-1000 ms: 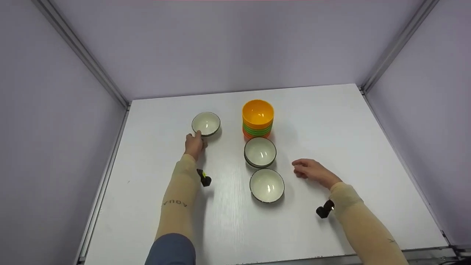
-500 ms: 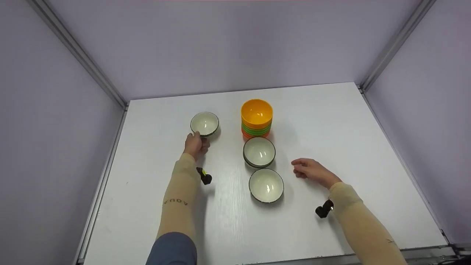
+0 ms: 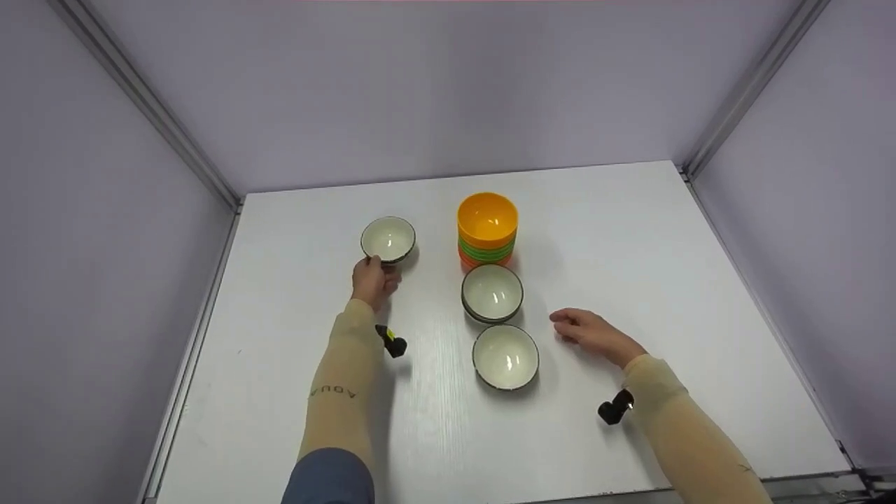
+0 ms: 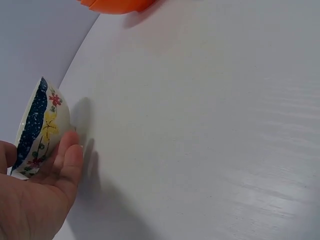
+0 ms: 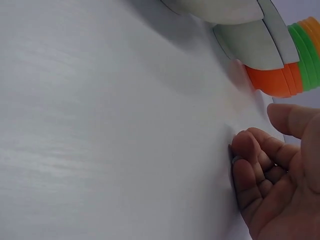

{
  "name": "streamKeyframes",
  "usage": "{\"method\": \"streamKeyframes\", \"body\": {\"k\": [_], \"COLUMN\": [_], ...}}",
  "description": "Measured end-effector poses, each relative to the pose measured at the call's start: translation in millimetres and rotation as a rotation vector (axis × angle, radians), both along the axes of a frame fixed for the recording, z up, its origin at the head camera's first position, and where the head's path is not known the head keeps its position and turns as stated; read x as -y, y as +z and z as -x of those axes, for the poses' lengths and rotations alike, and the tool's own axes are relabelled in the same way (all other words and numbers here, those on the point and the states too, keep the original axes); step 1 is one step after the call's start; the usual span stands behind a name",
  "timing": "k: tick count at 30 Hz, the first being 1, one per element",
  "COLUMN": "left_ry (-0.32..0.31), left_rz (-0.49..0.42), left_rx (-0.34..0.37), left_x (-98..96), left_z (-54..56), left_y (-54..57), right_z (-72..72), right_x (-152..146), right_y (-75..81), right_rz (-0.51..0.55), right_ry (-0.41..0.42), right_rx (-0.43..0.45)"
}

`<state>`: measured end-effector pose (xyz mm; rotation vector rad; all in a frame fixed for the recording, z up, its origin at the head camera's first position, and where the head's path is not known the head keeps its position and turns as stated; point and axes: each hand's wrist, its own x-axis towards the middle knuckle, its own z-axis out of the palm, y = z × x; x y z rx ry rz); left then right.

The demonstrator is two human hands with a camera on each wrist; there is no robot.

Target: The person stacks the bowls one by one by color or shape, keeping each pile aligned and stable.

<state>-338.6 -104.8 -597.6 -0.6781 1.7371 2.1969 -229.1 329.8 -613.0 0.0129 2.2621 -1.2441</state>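
At the back left of the table, a small white bowl with a dark rim stands by my left hand. My thumb is at its near rim and my fingers lie against its outer side. In the left wrist view the bowl shows a blue speckled band and painted flowers. My right hand holds nothing; its fingers are loosely bent at the table, right of the middle bowls. In the right wrist view the palm of that hand shows, thumb apart from the fingers.
A tall stack of plastic bowls, yellow over green over orange, stands at the back middle. Just in front sits a short stack of white bowls, then a white bowl. Walls enclose the white table at the back and sides.
My left thumb has slid slightly down and back at the bowl's near rim, and its fingers show more below. The bowls and my right hand stay nearly where they were.
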Motion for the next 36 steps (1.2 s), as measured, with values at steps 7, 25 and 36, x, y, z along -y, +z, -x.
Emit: {"method": "streamKeyframes", "body": {"k": [7, 25, 36], "left_ry": [0.053, 0.047, -0.056], "left_rz": [0.001, 0.092, 0.165], "left_rx": [-0.020, -0.031, -0.132], "left_x": [-5.2, -14.7, -27.9], "left_z": [-0.8, -11.8, -40.1], "left_y": [0.3, 7.0, 34.8], "right_z": [-1.7, 2.3, 3.5], "right_x": [0, -5, 5], "right_y": [2.3, 4.1, 34.1], "right_rz": [0.003, 0.088, 0.142], "right_ry": [0.010, -0.077, -0.116], "right_rx": [0.016, 0.045, -0.135]}}
